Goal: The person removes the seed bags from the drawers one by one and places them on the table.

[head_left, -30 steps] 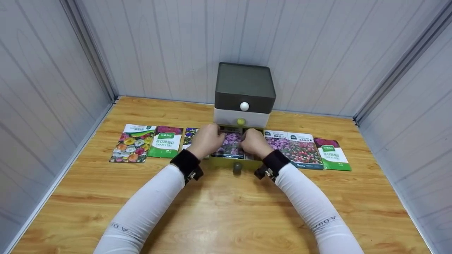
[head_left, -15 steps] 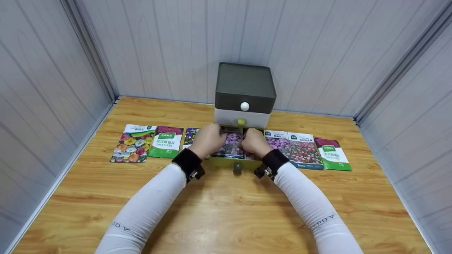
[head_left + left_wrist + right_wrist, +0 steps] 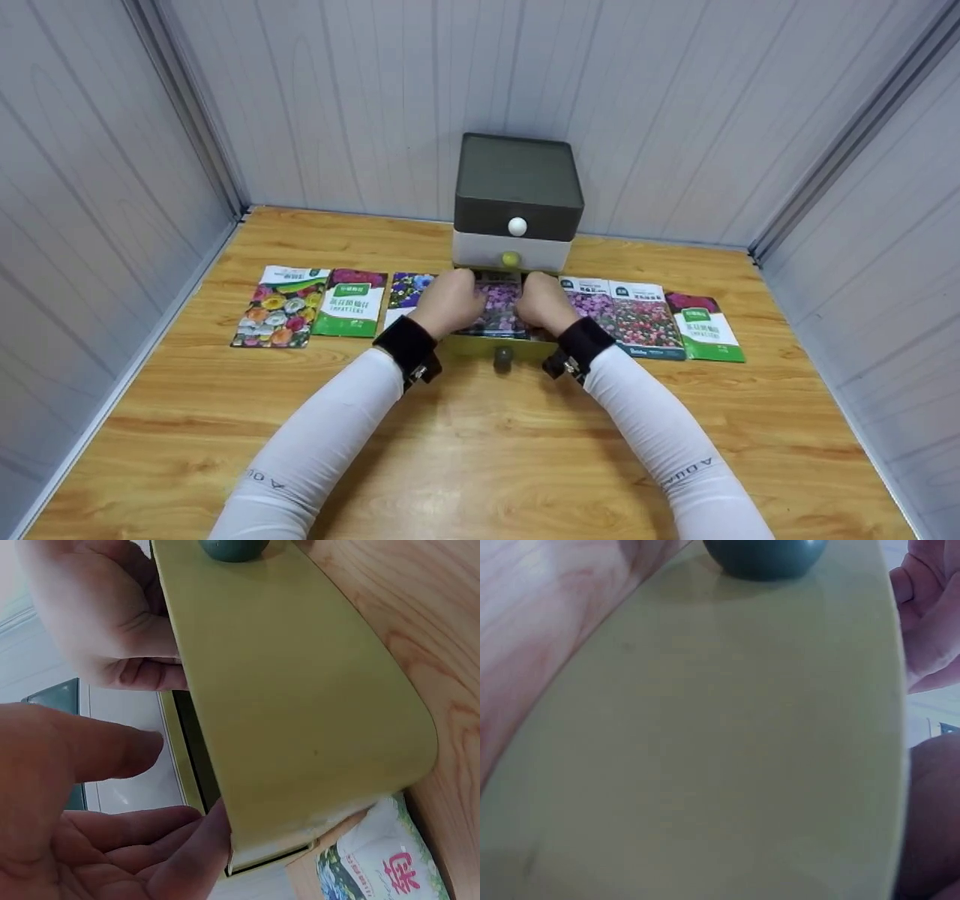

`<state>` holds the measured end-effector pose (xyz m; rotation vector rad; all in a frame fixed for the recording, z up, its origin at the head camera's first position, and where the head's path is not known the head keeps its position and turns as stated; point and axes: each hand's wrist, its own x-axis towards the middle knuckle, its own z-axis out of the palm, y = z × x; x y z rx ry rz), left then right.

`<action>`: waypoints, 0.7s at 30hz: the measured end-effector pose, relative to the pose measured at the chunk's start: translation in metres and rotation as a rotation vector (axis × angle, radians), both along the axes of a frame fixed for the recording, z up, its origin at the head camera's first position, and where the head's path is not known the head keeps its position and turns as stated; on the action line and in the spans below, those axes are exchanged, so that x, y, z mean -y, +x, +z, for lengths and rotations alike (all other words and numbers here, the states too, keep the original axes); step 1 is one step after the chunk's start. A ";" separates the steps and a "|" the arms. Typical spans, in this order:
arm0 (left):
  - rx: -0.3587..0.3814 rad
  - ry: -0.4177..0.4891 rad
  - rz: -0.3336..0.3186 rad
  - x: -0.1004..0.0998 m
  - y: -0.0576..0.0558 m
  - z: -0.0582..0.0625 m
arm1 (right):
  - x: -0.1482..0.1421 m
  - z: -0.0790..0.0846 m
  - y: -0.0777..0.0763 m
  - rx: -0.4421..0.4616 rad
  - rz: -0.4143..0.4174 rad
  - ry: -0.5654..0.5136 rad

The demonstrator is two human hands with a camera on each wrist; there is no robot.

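A yellow-green drawer (image 3: pixel 469 346) with a dark round knob (image 3: pixel 502 358) stands pulled out below the small cabinet (image 3: pixel 517 171). Inside it lies a purple-flowered seed packet (image 3: pixel 500 309), face up. My left hand (image 3: pixel 448 301) is over the drawer's left side; in the left wrist view its thumb (image 3: pixel 124 750) stands apart from the fingers, which touch the drawer's edge. At the packet's right edge, my right hand (image 3: pixel 546 302) reaches down into the drawer with bent fingers. The drawer front hides its fingertips, so I cannot tell whether they pinch the packet.
Left of the drawer, a multicoloured flower packet (image 3: pixel 277 307), a green-and-white packet (image 3: pixel 350 304) and a pansy packet (image 3: pixel 409 291) lie in a row. On the right are a purple packet (image 3: pixel 592 304), a red-pink packet (image 3: pixel 648 319) and another green-and-white packet (image 3: pixel 703 328).
The seed packet in the drawer has shifted slightly right, and my left hand has moved right with it. The right hand stays at nearly the same spot.
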<state>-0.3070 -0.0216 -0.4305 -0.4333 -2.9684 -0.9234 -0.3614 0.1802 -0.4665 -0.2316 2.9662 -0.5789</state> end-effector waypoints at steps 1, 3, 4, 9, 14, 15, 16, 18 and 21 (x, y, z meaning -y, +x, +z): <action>0.004 -0.007 -0.006 -0.002 0.000 -0.001 | 0.003 0.008 0.008 -0.002 0.010 0.014; 0.011 -0.028 -0.015 -0.005 -0.001 -0.002 | 0.010 0.024 0.021 -0.009 0.009 0.073; 0.011 -0.041 -0.015 -0.008 -0.001 -0.003 | 0.010 0.026 0.024 -0.028 0.015 0.099; 0.011 -0.117 -0.022 -0.020 0.000 -0.008 | 0.010 0.028 0.026 -0.025 0.003 0.121; -0.051 -0.184 -0.040 -0.030 -0.045 -0.070 | 0.006 0.028 0.024 0.007 -0.006 0.099; -0.071 -0.191 -0.043 -0.031 -0.055 -0.084 | 0.006 0.029 0.024 0.006 -0.004 0.097; -0.095 -0.197 -0.048 -0.032 -0.066 -0.099 | 0.006 0.029 0.025 0.008 -0.005 0.096; -0.135 -0.210 -0.056 -0.033 -0.073 -0.110 | 0.007 0.030 0.025 0.015 -0.005 0.098; -0.163 -0.233 -0.058 -0.034 -0.076 -0.113 | 0.008 0.030 0.024 0.033 -0.009 0.100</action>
